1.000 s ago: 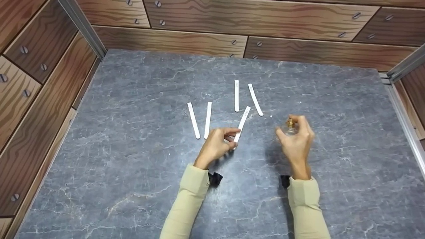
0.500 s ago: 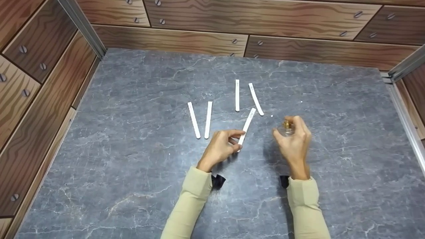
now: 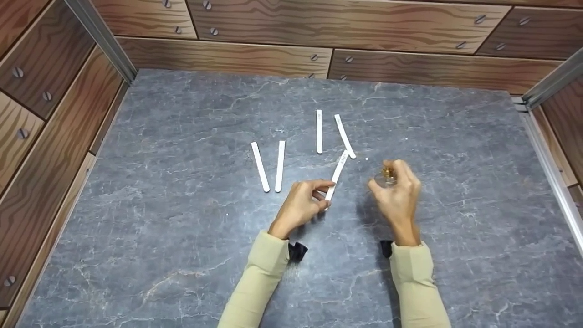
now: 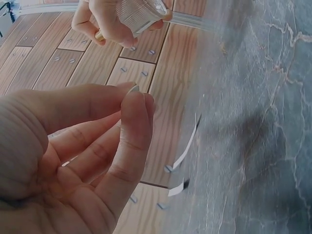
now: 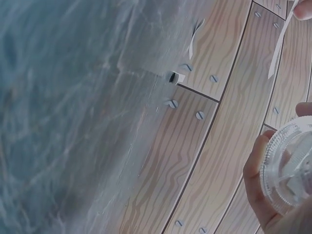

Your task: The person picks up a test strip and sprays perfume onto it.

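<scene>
My left hand [image 3: 301,202] pinches a white perfume test strip [image 3: 338,171] near its lower end, between thumb and fingers. The strip slants up and to the right, its far end overlapping a strip lying behind it in the head view. My right hand [image 3: 400,198] grips a small clear perfume bottle [image 3: 387,180] with a gold neck, held just right of the strip. Ribbed glass shows on the bottle [image 4: 141,17] in the left wrist view, and its round base [image 5: 285,170] faces the right wrist camera. The forefinger lies over the bottle's gold top.
Two white strips lie left of centre, a left one [image 3: 260,167] and a right one [image 3: 279,166]. Farther back are an upright-lying strip [image 3: 319,132] and a slanted one [image 3: 345,135]. Wood-patterned walls [image 3: 264,57] border the grey marbled tabletop [image 3: 159,205].
The left hand has brought its strip slightly to the right, and the right hand has moved the bottle a little left, narrowing the gap. The strips on the table stay put.
</scene>
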`<act>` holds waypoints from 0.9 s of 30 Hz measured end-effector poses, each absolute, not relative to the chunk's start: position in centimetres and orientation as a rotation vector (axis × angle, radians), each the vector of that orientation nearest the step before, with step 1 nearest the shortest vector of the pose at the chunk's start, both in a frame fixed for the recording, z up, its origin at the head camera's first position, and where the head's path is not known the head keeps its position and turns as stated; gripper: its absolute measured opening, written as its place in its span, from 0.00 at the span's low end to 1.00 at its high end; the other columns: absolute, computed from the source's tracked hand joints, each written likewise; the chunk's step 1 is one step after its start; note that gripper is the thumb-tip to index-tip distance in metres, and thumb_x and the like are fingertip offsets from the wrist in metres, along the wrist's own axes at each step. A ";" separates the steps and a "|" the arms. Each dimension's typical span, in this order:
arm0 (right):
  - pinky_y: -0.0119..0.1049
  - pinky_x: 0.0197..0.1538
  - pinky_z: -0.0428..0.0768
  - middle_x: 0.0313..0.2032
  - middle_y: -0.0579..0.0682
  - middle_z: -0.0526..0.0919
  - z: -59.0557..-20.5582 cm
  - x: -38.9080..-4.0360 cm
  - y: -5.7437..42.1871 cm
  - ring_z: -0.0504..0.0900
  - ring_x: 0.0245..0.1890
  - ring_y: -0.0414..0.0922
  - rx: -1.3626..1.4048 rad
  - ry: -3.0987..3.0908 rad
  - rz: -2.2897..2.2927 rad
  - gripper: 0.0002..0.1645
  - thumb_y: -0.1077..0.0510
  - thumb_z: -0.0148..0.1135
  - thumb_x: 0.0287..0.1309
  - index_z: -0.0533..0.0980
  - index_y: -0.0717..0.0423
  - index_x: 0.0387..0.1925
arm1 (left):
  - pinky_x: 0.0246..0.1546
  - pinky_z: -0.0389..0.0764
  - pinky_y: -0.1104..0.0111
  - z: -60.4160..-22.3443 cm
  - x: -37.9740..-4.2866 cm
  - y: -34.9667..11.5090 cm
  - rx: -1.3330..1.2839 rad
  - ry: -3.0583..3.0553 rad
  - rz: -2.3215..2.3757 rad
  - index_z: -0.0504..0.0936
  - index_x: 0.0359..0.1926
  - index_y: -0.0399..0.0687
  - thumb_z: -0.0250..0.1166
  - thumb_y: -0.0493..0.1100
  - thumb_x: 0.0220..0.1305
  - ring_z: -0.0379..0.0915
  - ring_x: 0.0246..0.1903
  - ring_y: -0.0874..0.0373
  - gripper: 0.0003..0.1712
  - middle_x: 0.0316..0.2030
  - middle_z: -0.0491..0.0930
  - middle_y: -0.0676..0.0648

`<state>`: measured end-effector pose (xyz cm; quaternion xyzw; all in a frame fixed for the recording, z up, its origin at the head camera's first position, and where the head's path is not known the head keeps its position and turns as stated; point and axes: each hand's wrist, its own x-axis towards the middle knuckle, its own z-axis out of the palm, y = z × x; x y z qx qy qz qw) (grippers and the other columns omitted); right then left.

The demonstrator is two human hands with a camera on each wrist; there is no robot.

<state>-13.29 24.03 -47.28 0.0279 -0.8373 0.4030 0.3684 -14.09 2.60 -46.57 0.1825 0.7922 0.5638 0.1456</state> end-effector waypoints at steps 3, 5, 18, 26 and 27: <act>0.34 0.36 0.78 0.31 0.64 0.83 -47.1 -13.3 24.0 0.80 0.28 0.56 0.078 -2.156 1.028 0.19 0.79 0.70 0.31 0.75 0.69 0.30 | 0.19 0.82 0.73 -46.5 -14.1 2.6 0.525 2.285 1.625 0.81 0.59 0.32 0.67 0.22 0.58 0.86 0.36 0.55 0.25 0.46 0.86 0.37; 0.38 0.37 0.79 0.32 0.64 0.83 -47.1 -13.3 24.0 0.80 0.29 0.57 0.073 -2.157 1.030 0.19 0.79 0.70 0.31 0.74 0.68 0.29 | 0.19 0.82 0.72 -46.4 -14.2 2.7 0.524 2.278 1.625 0.81 0.59 0.32 0.67 0.22 0.59 0.85 0.36 0.55 0.25 0.46 0.86 0.37; 0.28 0.35 0.73 0.28 0.58 0.81 -46.9 -13.1 24.0 0.78 0.27 0.52 0.039 -2.135 1.033 0.17 0.79 0.69 0.31 0.76 0.68 0.29 | 0.27 0.87 0.63 -46.6 -14.1 2.9 0.500 2.241 1.637 0.80 0.59 0.32 0.65 0.22 0.59 0.85 0.37 0.54 0.26 0.47 0.85 0.36; 0.25 0.38 0.75 0.30 0.61 0.82 -46.9 -13.2 23.8 0.80 0.29 0.55 0.047 -2.128 1.046 0.16 0.78 0.68 0.32 0.75 0.70 0.29 | 0.27 0.87 0.58 -46.7 -14.2 2.9 0.500 2.233 1.634 0.80 0.59 0.31 0.66 0.21 0.59 0.85 0.36 0.55 0.25 0.46 0.85 0.35; 0.25 0.38 0.75 0.30 0.61 0.82 -46.9 -13.2 23.8 0.80 0.29 0.55 0.041 -2.125 1.055 0.17 0.79 0.68 0.32 0.75 0.70 0.30 | 0.28 0.88 0.58 -46.8 -14.2 2.9 0.502 2.229 1.637 0.80 0.59 0.30 0.66 0.21 0.58 0.85 0.36 0.54 0.25 0.46 0.85 0.35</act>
